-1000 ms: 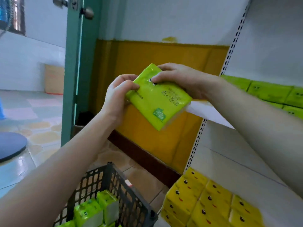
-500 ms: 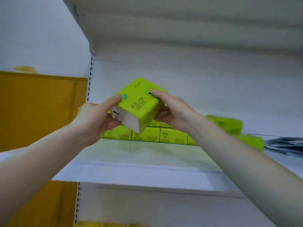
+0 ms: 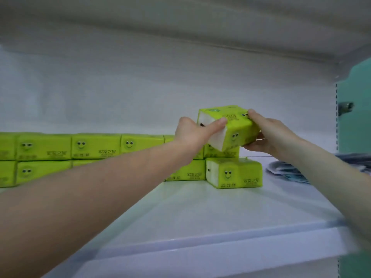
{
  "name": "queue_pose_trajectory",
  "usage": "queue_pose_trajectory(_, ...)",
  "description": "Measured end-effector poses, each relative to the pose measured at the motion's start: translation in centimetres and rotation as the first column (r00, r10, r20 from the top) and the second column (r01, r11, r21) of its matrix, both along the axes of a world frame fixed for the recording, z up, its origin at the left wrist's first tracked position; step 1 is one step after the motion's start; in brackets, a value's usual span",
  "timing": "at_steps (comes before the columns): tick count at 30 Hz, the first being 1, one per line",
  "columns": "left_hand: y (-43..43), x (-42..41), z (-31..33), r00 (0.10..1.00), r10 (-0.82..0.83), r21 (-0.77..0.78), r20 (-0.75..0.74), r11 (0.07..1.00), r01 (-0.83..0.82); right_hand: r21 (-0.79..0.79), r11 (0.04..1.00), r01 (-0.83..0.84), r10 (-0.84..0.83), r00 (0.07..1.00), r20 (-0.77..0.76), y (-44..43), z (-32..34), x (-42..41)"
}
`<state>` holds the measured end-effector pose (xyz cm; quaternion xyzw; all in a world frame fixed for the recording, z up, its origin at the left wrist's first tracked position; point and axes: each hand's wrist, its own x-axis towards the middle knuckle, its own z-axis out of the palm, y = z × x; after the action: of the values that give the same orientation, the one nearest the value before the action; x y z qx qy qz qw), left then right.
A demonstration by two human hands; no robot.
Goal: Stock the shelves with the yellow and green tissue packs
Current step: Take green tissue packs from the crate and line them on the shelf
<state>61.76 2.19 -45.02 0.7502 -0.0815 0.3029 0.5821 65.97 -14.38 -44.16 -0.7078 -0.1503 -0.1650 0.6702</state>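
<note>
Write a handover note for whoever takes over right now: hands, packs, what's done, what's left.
Left hand: grips the left end of the held green pack, thumb along its top edge.
Right hand: grips its right end, fingers beneath.
Pack: tilted, over the right end of the stacked green packs, not set down. Contact with the pack beneath is unclear.
Done: two tiers of green packs line the back of the shelf. The bottom end pack sits skewed.
Left: seat this pack, probably on top at the right end. Yellow packs and the supply are out of view.
</note>
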Motion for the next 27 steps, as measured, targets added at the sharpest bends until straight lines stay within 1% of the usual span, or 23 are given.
queue_pose_trajectory(3, -1.5, 2.7, -0.1, 0.999, 0.010, 0.006, -0.034, 1.000, -0.010, -0.205, 0.973, 0.103, -0.106, 0.994, -0.003, -1.7, -0.9, 0.8)
queue_pose_trajectory(7, -1.6, 4.4, -1.3, 0.990, 0.060, 0.051, -0.126, 0.997, -0.054, -0.450, 0.874, 0.185, -0.194, 0.981, 0.026, -2.4, -2.3, 1.5)
queue_pose_trajectory(9, -1.3, 4.2, -2.1, 0.984, 0.044, 0.074, -0.173, 0.997, -0.032, -0.525, 0.828, 0.198, -0.215, 0.976, 0.030, -2.6, -2.8, 1.9)
queue_pose_trajectory(11, -1.0, 3.8, -2.8, 0.975, -0.007, 0.112, -0.224, 0.993, 0.033, -0.528, 0.828, 0.191, -0.222, 0.975, 0.005, -2.9, -3.1, 2.1)
queue_pose_trajectory(13, -0.9, 3.5, -3.2, 0.974, -0.030, 0.172, -0.226, 0.983, 0.070, -0.482, 0.866, 0.136, -0.185, 0.981, -0.056, -3.0, -3.2, 2.0)
queue_pose_trajectory(15, -0.9, 3.3, -3.8, 0.981, 0.010, 0.286, -0.196, 0.957, 0.048, -0.448, 0.888, 0.103, -0.154, 0.985, -0.079, -3.0, -3.4, 2.1)
queue_pose_trajectory(17, -1.0, 3.5, -4.2, 0.987, 0.062, 0.368, -0.146, 0.930, -0.004, -0.443, 0.891, 0.097, -0.146, 0.986, -0.078, -2.9, -3.5, 2.1)
queue_pose_trajectory(19, -1.2, 3.6, -4.5, 0.987, 0.099, 0.398, -0.129, 0.917, -0.039, -0.444, 0.891, 0.092, -0.146, 0.985, -0.090, -3.0, -3.5, 2.1)
queue_pose_trajectory(22, -1.3, 3.4, -4.4, 0.984, 0.109, 0.391, -0.141, 0.919, -0.046, -0.479, 0.872, 0.098, -0.161, 0.983, -0.092, -2.9, -3.6, 2.1)
queue_pose_trajectory(24, -1.3, 3.1, -4.2, 0.979, 0.094, 0.402, -0.180, 0.916, -0.014, -0.508, 0.843, 0.177, -0.216, 0.976, -0.018, -2.8, -3.8, 2.1)
queue_pose_trajectory(25, -1.3, 2.9, -4.1, 0.975, 0.096, 0.424, -0.199, 0.906, -0.003, -0.520, 0.814, 0.259, -0.265, 0.962, 0.063, -2.8, -3.9, 2.1)
queue_pose_trajectory(27, -1.3, 2.1, -3.6, 0.969, 0.120, 0.482, -0.216, 0.876, -0.001, -0.501, 0.742, 0.446, -0.361, 0.895, 0.262, -2.6, -3.9, 1.7)
